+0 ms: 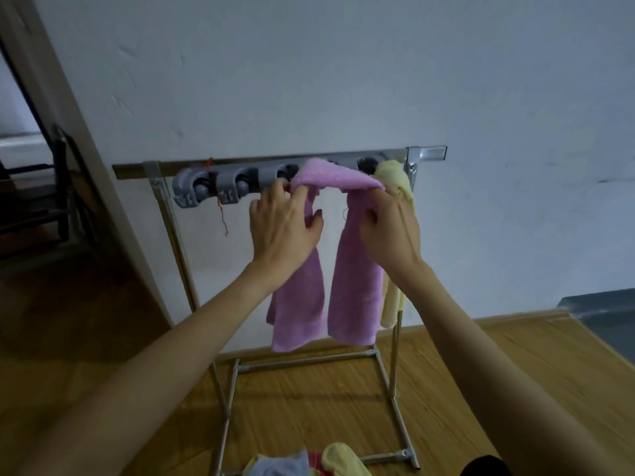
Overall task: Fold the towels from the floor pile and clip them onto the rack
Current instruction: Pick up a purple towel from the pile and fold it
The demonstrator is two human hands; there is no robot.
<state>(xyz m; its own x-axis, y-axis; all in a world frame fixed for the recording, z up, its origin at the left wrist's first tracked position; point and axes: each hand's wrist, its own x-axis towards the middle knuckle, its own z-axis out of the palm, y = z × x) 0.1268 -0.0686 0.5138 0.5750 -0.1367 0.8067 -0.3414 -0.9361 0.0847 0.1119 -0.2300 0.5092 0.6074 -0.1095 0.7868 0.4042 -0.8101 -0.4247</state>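
Left hand and right hand are each pinching the pink towel's fold, spreading it to feed the rack's clip. Yellow towel is hanging alongside, already clipped.

pink towel: fluffy matt terry cloth | yellow towel: soft matt terry, right of it | rack: shiny bare metal tubes | clip strip: grey smooth plastic, slight sheen | floor: wood-grain, low gloss | wall: matt paint, scuffed | floor pile: soft cloth, near edge
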